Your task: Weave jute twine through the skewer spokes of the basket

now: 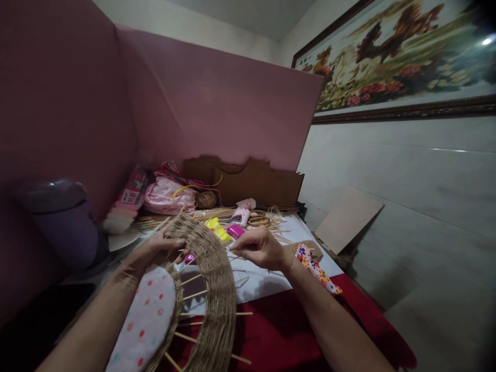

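My left hand grips the upper left part of a curved piece woven from brown twine over thin wooden sticks. Its inner side borders a white fabric panel with small red and pink flowers. Several sticks bridge the gap between the inner rim and the wide twine band, and a few ends poke out past the outer edge. Just right of that band, my right hand is closed in a pinch. Whatever lies between its fingertips is too small to make out.
Behind the hands lie a yellow packet, a magenta packet, loose sticks and a twine ball. Pink cloth is heaped at the back left. A purple lidded container stands left. Flowered fabric lies right, over red cloth.
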{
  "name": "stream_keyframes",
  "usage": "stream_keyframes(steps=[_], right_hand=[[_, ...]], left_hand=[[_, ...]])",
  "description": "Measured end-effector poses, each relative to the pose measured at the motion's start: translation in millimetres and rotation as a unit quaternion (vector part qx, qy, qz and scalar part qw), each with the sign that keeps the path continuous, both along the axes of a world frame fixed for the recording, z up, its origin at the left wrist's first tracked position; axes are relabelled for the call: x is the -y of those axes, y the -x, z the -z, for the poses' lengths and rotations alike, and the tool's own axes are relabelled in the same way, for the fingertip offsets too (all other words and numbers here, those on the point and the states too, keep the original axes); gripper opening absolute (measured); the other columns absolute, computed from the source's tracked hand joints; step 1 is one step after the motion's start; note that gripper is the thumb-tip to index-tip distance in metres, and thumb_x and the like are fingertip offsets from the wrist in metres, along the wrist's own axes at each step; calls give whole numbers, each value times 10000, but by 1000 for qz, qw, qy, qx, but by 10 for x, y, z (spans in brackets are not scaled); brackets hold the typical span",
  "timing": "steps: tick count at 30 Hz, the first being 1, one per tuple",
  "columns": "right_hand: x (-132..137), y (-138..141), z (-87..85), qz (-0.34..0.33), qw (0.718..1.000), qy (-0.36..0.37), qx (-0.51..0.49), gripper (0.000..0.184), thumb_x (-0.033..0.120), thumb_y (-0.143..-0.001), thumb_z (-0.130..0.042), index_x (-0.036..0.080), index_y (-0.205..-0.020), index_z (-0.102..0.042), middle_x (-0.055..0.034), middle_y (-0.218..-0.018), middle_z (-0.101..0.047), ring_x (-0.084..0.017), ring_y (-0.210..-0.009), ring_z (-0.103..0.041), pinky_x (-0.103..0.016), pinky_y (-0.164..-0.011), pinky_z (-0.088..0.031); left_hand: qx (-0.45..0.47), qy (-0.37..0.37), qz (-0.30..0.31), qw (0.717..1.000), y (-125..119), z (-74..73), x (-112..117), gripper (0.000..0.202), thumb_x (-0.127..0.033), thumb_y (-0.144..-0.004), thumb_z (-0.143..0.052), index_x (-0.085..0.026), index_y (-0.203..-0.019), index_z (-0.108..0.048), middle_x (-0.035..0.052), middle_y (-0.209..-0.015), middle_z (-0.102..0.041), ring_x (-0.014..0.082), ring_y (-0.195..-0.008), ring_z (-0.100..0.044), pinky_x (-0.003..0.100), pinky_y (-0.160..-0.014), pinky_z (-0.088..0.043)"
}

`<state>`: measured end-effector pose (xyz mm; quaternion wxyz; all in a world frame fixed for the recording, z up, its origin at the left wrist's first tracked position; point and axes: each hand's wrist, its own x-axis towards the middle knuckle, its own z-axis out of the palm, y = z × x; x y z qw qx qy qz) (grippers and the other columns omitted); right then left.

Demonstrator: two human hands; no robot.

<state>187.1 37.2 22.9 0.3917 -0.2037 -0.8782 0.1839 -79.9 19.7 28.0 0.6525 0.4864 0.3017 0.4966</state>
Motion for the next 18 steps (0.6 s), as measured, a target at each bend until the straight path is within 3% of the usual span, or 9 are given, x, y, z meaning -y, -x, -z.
stream_keyframes(steps=[5,10,13,18], right_hand=[[-27,6,43,15,999,-35,-24,200,117,-754,-583,134,-895,-724,-49,-645,-687,-102,-540,-554,-210,-530,-410],[-47,5,44,15,996,28,-81,202,130,-764,-571,151,-900,-718,-39,-614,-674,-114,-523,-576,-217,-513,-427],[-47,8,36,24,994,27,-98,173,145,-758,-588,157,-865,-724,-50,-658,-685,-121,-549,-574,-227,-524,-432],[-93,26,83,13,990,86,-114,150,166,-735,-612,145,-824,-732,-53,-647,-679,-117,-543,-565,-222,-508,-433]], left_hand=[[27,34,-93,995,70,-29,12,660,-21,-569,-694,-210,-1185,-553,35,-741,-653,163,-563,-629,249,-494,-536],[60,38,-103,992,100,-42,22,598,-15,-589,-676,-190,-1150,-567,53,-757,-670,168,-575,-639,281,-548,-561],[81,48,-130,987,117,-37,24,591,-2,-582,-671,-198,-1131,-571,47,-774,-680,178,-625,-659,294,-611,-571],[75,47,-97,991,153,-29,25,425,-41,-603,-689,-148,-1007,-607,50,-722,-667,155,-558,-626,241,-497,-537]])
